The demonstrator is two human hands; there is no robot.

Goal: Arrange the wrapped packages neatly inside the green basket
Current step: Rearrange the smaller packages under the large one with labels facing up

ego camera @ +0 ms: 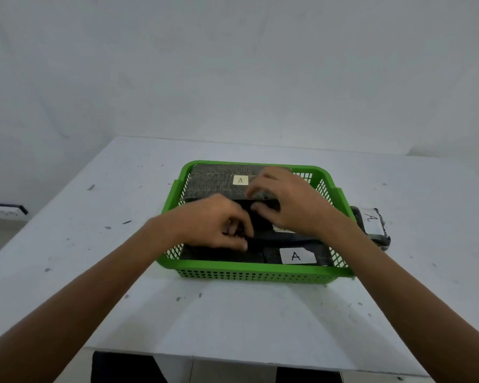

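Table (233,313) scuffed white, wall (233,64) plain grey

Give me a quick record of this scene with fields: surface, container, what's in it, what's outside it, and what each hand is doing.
surface: white table
container: green basket, slotted walls
inside, far: patterned package with an A label
inside, near: dark package with an A label
inside, middle: black package under both hands
outside: wrapped package on the table beside the basket's right wall, A label
left hand: fingers curled on the black package
right hand: gripping the black package from above
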